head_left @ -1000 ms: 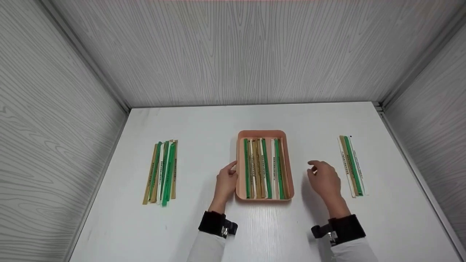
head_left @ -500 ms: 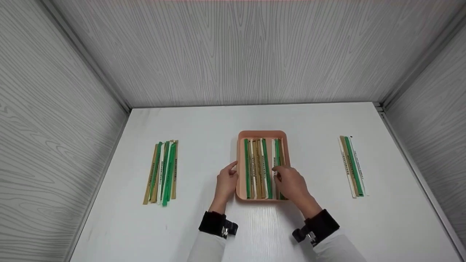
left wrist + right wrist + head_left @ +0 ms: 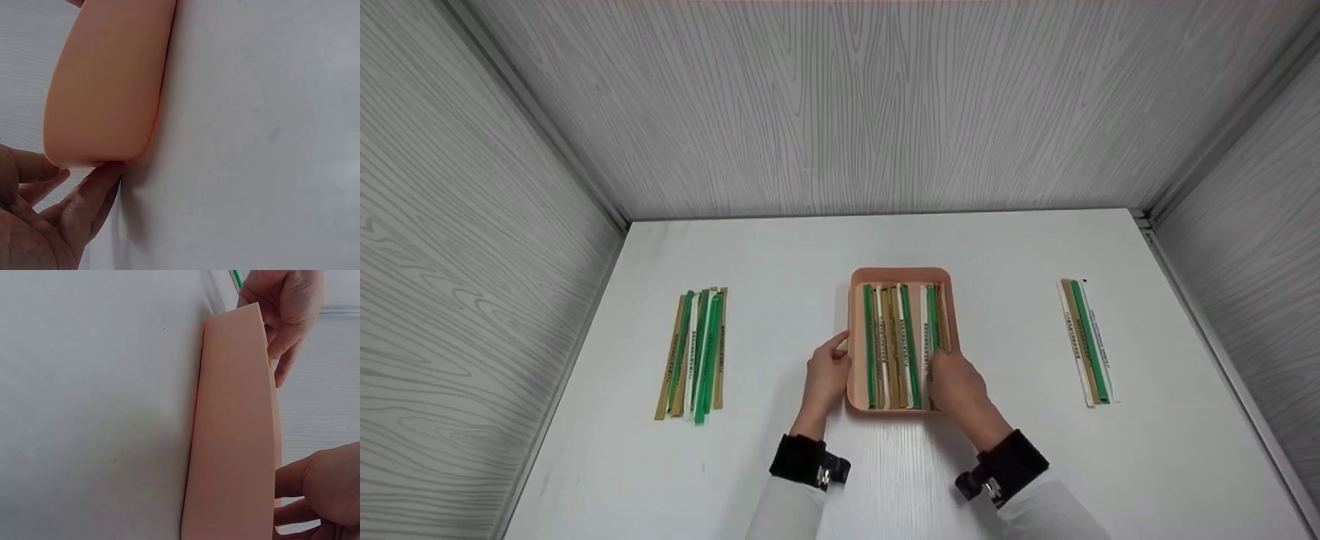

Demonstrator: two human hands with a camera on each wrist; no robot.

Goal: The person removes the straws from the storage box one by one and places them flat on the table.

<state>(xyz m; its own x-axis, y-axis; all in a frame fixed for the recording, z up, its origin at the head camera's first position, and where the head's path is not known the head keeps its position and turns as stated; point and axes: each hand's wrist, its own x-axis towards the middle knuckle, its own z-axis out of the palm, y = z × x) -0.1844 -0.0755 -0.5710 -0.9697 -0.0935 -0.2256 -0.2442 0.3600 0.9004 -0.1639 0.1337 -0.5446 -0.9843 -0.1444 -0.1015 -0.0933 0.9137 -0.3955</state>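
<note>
A pink tray (image 3: 901, 414) at the middle of the table holds several long, thin paper-wrapped straws (image 3: 894, 345) in green, white and brown, lying side by side lengthwise. My left hand (image 3: 826, 379) touches the tray's left side; its fingers (image 3: 107, 171) lie against the wall in the left wrist view. Over the tray's near right part is my right hand (image 3: 958, 386), covering the lower ends of the rightmost straws. In the right wrist view its fingers (image 3: 291, 482) reach down behind the near wall, tips hidden, so I cannot tell if they pinch a straw.
To the left lies a loose bundle of green, white and brown straws (image 3: 694, 356). A smaller group of straws (image 3: 1086, 341) lies on the right. The white table (image 3: 780, 255) is bounded by grey wood-grain panels (image 3: 847, 112) at the back and both sides.
The right hand has come in from the table right of the tray to above the right-hand straws, then shifted slightly toward the near edge. The left hand and tray have stayed put.
</note>
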